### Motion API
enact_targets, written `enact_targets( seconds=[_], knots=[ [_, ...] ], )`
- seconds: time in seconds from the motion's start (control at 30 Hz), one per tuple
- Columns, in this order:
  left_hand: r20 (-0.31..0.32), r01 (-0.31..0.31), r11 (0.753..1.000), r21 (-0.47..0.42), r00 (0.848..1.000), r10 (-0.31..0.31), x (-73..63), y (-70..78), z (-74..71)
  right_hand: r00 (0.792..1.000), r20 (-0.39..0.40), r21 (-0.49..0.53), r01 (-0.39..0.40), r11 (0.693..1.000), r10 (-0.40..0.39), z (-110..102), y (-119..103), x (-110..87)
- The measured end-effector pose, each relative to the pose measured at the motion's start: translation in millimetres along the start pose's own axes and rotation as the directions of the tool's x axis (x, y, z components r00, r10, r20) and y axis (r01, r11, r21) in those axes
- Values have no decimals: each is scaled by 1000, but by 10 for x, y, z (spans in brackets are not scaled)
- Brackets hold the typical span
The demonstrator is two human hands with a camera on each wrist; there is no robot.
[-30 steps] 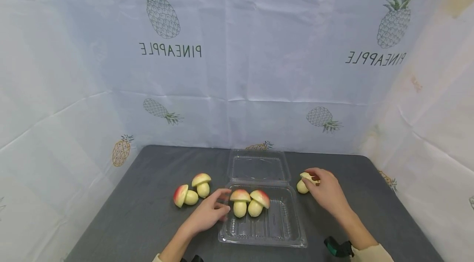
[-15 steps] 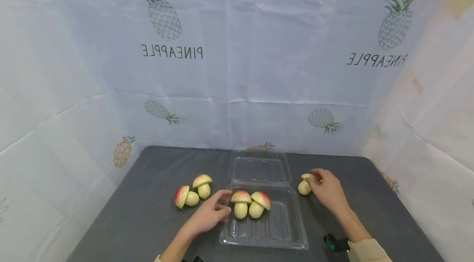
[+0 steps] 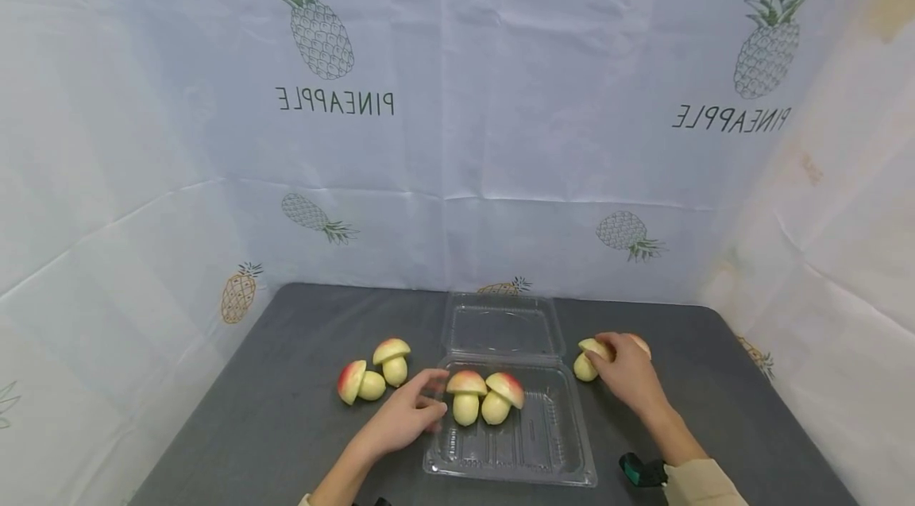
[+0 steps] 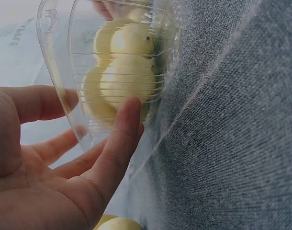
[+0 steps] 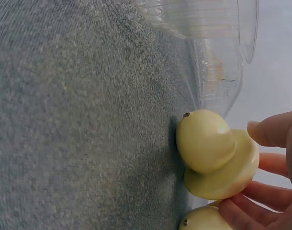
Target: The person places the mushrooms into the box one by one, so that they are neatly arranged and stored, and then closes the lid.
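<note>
- Right sleeve and dark wrist strap: nearest the camera, bottom right.
- Left hand: fingers loosely spread, nothing gripped, at the clear tray's left wall; same spot as half a second ago (contact hard to judge).
- Two tray mushrooms: side by side in the tray's left and middle part, red caps away from the person; unchanged.
- Right hand: thumb and fingers curled round the cap of the gripped mushroom.
- Gripped mushroom: right of the tray, at the fingertips, stem pointing out from the palm; slightly closer to the tray than half a second ago.
- Spare mushroom: just beyond the knuckles; its red cap, hidden then, now shows.
- Two left mushrooms: left of the left hand, clear of it.
- Open lid: flat behind the tray.
- Pineapple-print curtain: furthest back.
</note>
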State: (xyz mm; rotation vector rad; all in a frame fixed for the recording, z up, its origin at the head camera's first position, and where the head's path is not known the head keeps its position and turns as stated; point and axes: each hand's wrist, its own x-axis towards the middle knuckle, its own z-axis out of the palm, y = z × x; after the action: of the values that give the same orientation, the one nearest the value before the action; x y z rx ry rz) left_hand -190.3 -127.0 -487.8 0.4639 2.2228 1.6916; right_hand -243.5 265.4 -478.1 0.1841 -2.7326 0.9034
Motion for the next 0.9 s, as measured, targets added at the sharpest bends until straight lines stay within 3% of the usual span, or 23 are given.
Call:
enact_targets(
  seconds=[0.17, 0.57, 0.9],
  knots=[
    [0, -4, 1000, -3, 1000, 4, 3, -2, 2, 1000, 29, 41, -12, 999, 11, 49, 29, 2],
    [1, 1, 1000, 0, 1000, -1, 5, -18, 5, 999, 12, 152, -43, 988, 42, 113, 96, -34],
    [-1, 3, 1000, 5, 1000, -3, 10, -7, -4, 998, 28, 178, -62, 982, 58, -41, -11, -67]
  ],
)
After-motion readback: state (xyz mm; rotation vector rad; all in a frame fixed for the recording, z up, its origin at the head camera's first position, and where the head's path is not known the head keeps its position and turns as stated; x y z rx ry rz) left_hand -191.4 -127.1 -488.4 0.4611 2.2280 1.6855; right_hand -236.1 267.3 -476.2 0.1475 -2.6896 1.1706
